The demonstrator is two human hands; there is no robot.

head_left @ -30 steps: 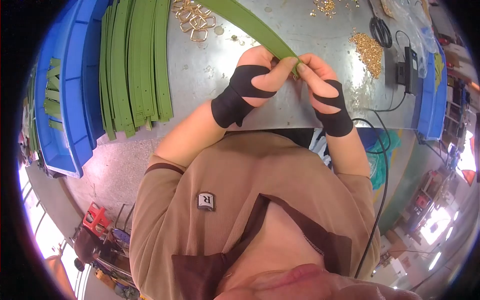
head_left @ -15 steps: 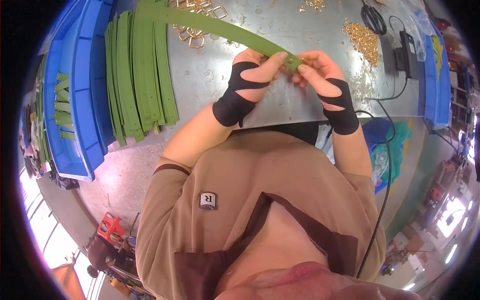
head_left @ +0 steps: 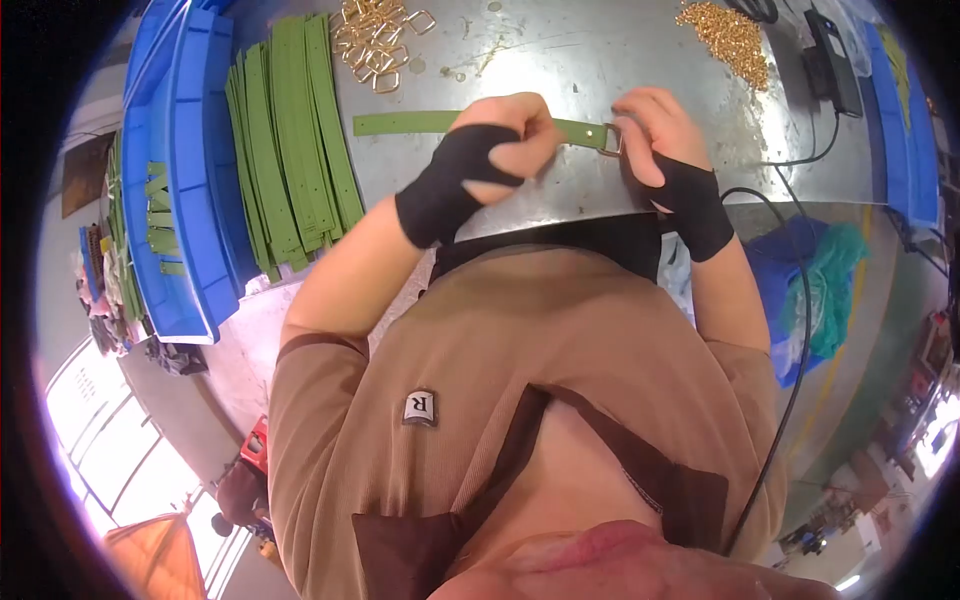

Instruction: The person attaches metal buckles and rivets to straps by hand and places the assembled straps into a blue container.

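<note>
A green strap [head_left: 400, 123] lies nearly level across the metal table, with a metal buckle [head_left: 612, 140] at its right end and a small rivet beside it. My left hand [head_left: 505, 145], in a black wrist support, is over the strap's middle with thumb and fingers pinched together; whatever is between them is hidden. Just right of the buckle, my right hand [head_left: 665, 140] has its thumb by the buckle's edge and its bent fingers apart from the thumb. Loose gold-coloured buckles [head_left: 375, 45] lie beyond the strap's left part.
Stacked green straps [head_left: 290, 150] lie at the table's left, beside blue bins [head_left: 200, 190]. A pile of small gold pieces [head_left: 728, 45] and a black box with a cable [head_left: 832, 65] are at the back right. Below the table's right edge is a teal bag [head_left: 838, 285].
The strap, earlier held up between both hands, now lies lower and flatter, with a buckle showing at its end. My hands have moved apart, and my right hand has loosened off the strap.
</note>
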